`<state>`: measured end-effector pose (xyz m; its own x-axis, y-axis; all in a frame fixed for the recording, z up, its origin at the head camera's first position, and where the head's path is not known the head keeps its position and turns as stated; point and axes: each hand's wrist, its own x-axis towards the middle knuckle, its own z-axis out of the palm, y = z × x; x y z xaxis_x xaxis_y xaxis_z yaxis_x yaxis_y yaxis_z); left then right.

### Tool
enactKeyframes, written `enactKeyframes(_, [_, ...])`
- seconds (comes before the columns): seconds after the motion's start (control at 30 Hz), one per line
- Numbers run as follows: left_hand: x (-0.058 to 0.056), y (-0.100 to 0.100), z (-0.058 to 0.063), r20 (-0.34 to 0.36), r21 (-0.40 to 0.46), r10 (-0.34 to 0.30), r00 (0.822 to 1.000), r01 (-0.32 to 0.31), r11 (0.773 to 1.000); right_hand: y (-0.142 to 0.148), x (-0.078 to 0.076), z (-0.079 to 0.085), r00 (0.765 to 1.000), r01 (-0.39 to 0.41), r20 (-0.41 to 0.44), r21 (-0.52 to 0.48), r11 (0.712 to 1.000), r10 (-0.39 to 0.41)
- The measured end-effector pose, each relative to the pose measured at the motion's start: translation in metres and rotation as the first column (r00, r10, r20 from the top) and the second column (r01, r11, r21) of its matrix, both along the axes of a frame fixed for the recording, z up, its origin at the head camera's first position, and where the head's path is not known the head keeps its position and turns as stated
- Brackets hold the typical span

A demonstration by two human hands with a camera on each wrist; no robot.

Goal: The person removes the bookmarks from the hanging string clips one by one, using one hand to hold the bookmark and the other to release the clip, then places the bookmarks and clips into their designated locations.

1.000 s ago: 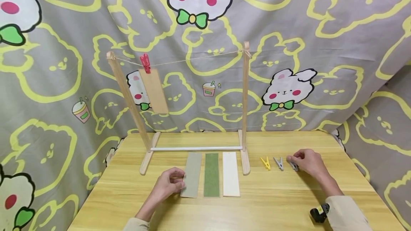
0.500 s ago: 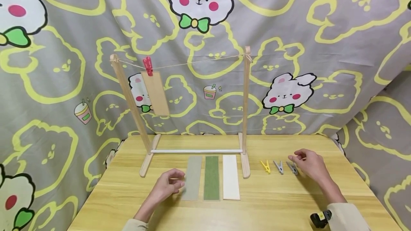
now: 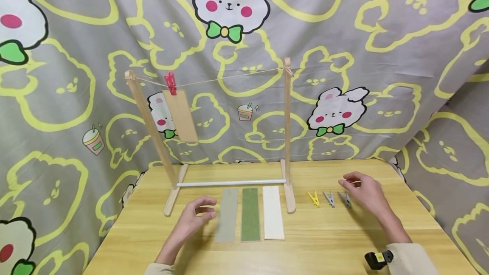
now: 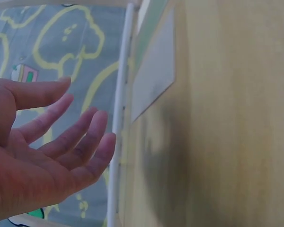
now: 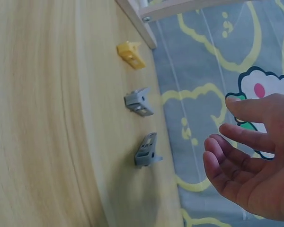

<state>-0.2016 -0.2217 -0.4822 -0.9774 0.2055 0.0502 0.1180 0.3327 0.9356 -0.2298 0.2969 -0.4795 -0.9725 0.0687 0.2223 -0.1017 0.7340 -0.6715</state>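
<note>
My left hand (image 3: 194,216) hovers just left of a grey rectangular card (image 3: 227,215), its fingers loosely bent and holding nothing. A green card (image 3: 250,214) and a white card (image 3: 273,213) lie beside the grey one in a row. On the right, my right hand (image 3: 363,190) is raised close to the dark grey clothespin (image 3: 344,199), fingers relaxed with nothing in them. A light grey clothespin (image 3: 329,199) and a yellow clothespin (image 3: 313,199) lie to its left. In the right wrist view a gap shows between the fingers (image 5: 222,165) and the pins.
Behind the cards stands a wooden rack (image 3: 288,126) with a string (image 3: 229,78) between its posts and a white bar (image 3: 231,183) low down. A red clothespin (image 3: 170,84) holds a tan card (image 3: 181,117) on the string. A patterned curtain (image 3: 244,147) hangs behind the table.
My right hand has come up off the dark grey clothespin, which stays on the table. My left hand has drawn slightly away from the grey card. The head view has shifted a little.
</note>
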Motion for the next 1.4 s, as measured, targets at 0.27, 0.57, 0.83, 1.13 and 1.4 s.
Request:
enactKeyframes(0.27, [-0.003,-0.009,0.012,-0.025,-0.001,0.010,1.000,-0.010,1.000,-0.007,0.003,0.009,0.998,0.004,-0.069,0.002,1.000,-0.004])
enactKeyframes(0.57, [-0.009,-0.018,0.024,-0.053,0.015,0.009,0.999,-0.009,1.000,-0.014,0.007,0.020,0.992,0.012,-0.122,0.001,1.000,-0.012])
enactKeyframes(0.83, [-0.009,-0.022,0.031,-0.120,0.054,0.042,0.992,-0.035,0.998,-0.025,0.013,0.030,0.986,0.005,-0.167,-0.022,1.000,-0.008])
enactKeyframes(1.13, [-0.012,-0.029,0.036,-0.220,0.100,0.065,0.973,-0.044,0.994,-0.047,0.014,0.042,0.975,-0.028,-0.222,-0.086,0.996,0.009])
enactKeyframes(1.4, [-0.014,-0.033,0.044,-0.268,0.152,0.117,0.956,-0.078,0.985,-0.063,0.014,0.054,0.965,-0.057,-0.259,-0.110,0.992,0.027])
